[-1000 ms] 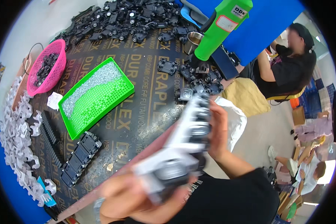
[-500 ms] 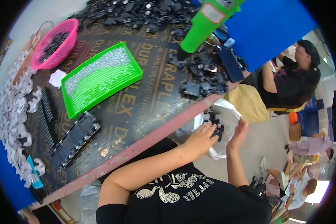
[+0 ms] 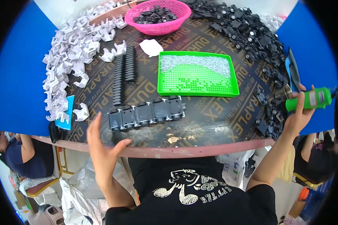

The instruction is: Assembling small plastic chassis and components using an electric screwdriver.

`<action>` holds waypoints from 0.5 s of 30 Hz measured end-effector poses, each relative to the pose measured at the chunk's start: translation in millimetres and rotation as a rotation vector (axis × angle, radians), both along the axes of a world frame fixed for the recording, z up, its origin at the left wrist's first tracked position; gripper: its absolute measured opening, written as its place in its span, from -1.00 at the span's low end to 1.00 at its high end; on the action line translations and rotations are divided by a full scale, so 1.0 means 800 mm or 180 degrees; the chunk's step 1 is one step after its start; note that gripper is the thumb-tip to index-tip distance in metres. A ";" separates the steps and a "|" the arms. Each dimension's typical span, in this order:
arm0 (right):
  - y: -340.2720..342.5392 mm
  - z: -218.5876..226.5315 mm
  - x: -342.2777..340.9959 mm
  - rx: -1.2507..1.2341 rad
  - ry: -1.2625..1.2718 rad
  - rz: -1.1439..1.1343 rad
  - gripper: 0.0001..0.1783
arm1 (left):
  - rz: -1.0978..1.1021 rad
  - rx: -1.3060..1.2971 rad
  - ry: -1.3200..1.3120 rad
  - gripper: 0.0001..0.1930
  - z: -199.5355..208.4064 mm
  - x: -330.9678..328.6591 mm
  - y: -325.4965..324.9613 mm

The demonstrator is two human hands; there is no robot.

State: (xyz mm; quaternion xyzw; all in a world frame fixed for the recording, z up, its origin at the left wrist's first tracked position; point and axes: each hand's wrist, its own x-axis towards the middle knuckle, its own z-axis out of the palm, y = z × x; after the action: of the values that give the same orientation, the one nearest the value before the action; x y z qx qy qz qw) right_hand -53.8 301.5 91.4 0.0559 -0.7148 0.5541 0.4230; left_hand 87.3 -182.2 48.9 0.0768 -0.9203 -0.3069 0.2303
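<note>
My left hand (image 3: pixel 103 146) is over the table's front edge, thumb and fingers spread, with nothing in it. Just beyond its thumb lies a row of several black toy-car-like plastic bodies (image 3: pixel 144 115), set side by side. My right hand (image 3: pixel 299 112), at the table's right side, has its fingers wrapped round a green cylindrical electric screwdriver (image 3: pixel 308 100). The tool is tilted nearly level, and its tip is hidden. Close beneath that hand are black assembled parts (image 3: pixel 264 127). A green tray (image 3: pixel 199 93) with small silver screws (image 3: pixel 197 62) stands mid-table.
White plastic brackets (image 3: pixel 65 71) are heaped at the left, near a blue card (image 3: pixel 70 108). Two stacked rows of black strips (image 3: pixel 118 80) lie left of the tray. A pink basket (image 3: pixel 157 27) holds black parts; more black pieces (image 3: pixel 248 33) pile up at the back right. People sit on both sides.
The view has swung left. My hands have left the white plastic bag beside the table; the left came over to the front edge, and the right has taken hold of the green screwdriver.
</note>
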 end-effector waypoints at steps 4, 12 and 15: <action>-0.005 0.005 0.006 -0.0273 -0.0145 0.0344 -0.31 | 0.0124 0.0551 -0.0595 -0.12 -0.030 -0.006 -0.002; -0.126 0.024 -0.009 -0.0011 -0.0216 0.1883 -0.22 | -0.0639 0.0682 -0.0854 -0.29 -0.028 -0.033 0.056; -0.177 0.013 -0.044 -0.0197 -0.0101 0.2056 -0.43 | -0.0765 0.0385 -0.0832 -0.22 -0.011 -0.048 0.082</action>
State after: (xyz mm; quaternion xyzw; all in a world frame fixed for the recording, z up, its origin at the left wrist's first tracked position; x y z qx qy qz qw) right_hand -89.0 159.9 101.9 0.2583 -0.6495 0.6819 0.2155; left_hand 48.5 -116.3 39.9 0.0193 -0.9248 -0.3743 0.0654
